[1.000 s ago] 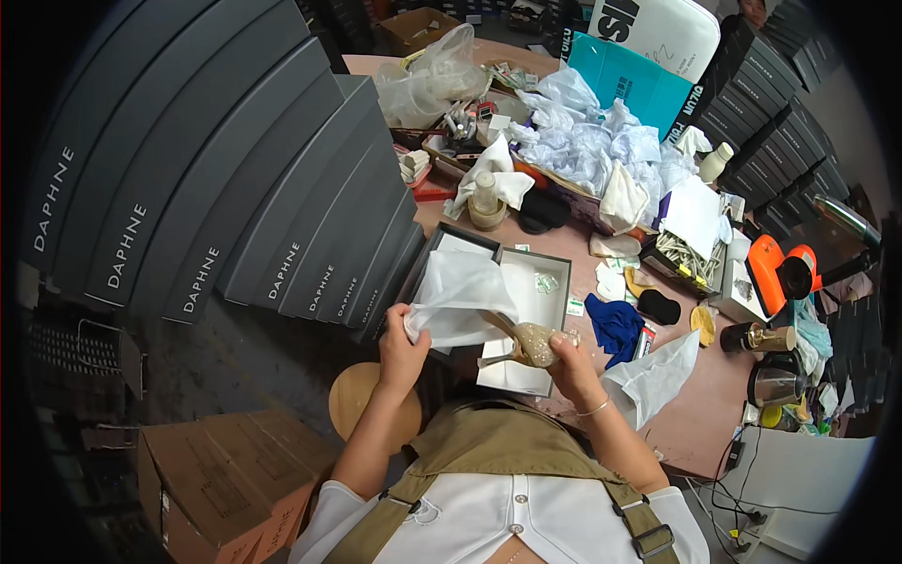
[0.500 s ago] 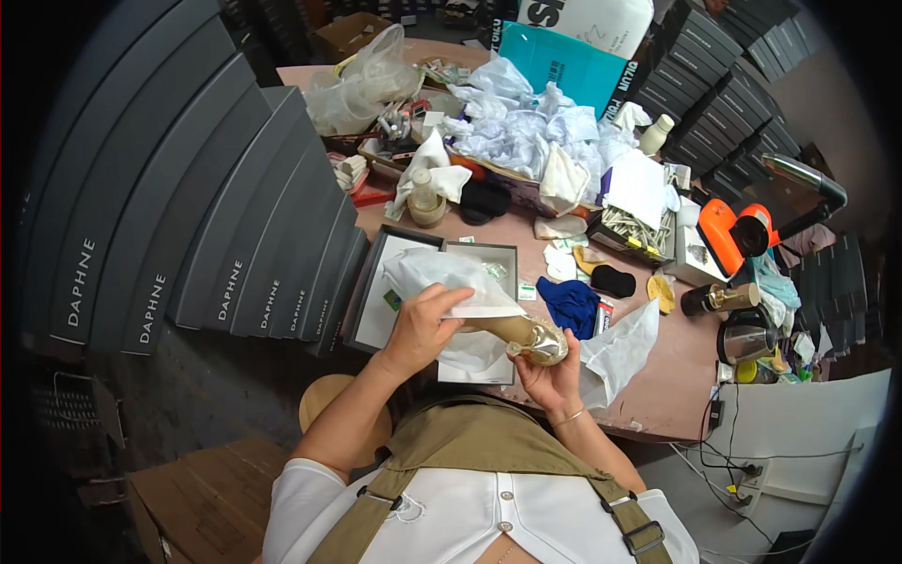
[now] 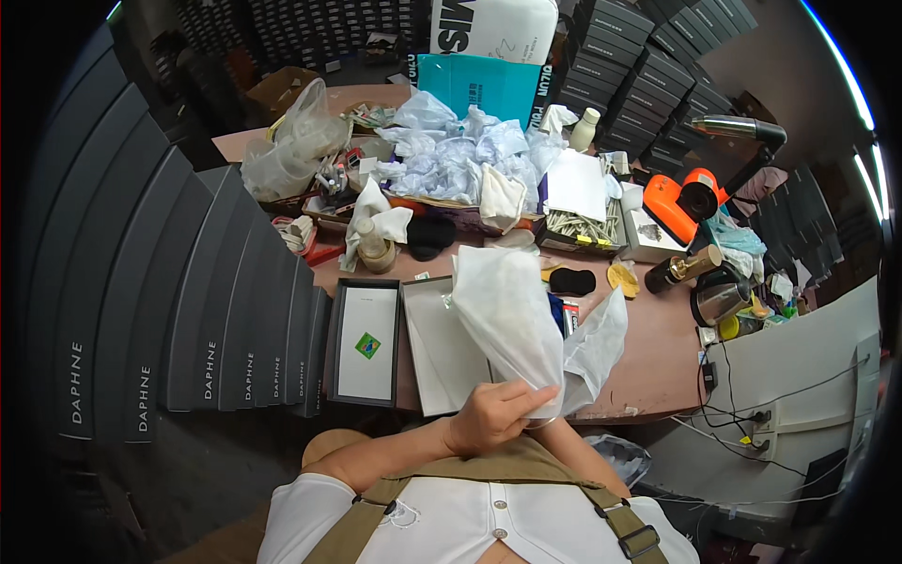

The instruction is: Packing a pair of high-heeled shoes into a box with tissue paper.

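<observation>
Pinching the white bag (image 3: 512, 315) by its lower edge, the left grip (image 3: 493, 415) holds it over the surface (image 3: 650, 362), while the right grip is hidden by it, its state impossible to tell.

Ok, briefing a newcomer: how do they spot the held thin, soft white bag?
On the pink tabletop, find two open grey rectangular box trays. The thin white bag partly covers the right one from this view. Unlike the crumpled white bag to its right, it's gripped low by the bare left hand.
</observation>
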`<state>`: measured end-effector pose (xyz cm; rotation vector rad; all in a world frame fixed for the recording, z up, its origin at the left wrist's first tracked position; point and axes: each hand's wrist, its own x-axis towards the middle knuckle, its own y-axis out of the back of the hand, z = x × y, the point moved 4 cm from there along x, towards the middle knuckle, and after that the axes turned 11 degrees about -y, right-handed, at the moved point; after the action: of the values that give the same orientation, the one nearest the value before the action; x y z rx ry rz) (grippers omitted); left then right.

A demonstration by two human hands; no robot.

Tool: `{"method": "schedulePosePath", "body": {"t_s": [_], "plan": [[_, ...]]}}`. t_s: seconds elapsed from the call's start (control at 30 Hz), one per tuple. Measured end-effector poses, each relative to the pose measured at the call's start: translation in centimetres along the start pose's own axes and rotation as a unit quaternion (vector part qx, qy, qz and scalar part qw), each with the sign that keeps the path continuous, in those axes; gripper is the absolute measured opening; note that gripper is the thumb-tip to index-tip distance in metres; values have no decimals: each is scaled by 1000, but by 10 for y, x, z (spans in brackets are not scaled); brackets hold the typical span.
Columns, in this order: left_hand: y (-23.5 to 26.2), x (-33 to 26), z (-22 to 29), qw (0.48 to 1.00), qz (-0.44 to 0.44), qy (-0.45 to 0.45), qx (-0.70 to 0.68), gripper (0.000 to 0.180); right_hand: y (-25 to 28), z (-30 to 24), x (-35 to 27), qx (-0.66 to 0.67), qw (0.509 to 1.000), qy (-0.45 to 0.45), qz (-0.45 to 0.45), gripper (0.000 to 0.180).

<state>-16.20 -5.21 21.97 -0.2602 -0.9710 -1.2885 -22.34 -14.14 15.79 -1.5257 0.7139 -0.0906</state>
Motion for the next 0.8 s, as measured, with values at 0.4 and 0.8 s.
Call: {"method": "schedulePosePath", "body": {"t_s": [0.4, 0.8], "plan": [[40, -103, -63, 666, 330, 501, -444, 68, -18, 47, 25, -963, 247, 108, -11, 37], [37, -74, -63, 929, 155, 331, 65, 73, 30, 4, 1, -497, 859, 117, 28, 75]]}}
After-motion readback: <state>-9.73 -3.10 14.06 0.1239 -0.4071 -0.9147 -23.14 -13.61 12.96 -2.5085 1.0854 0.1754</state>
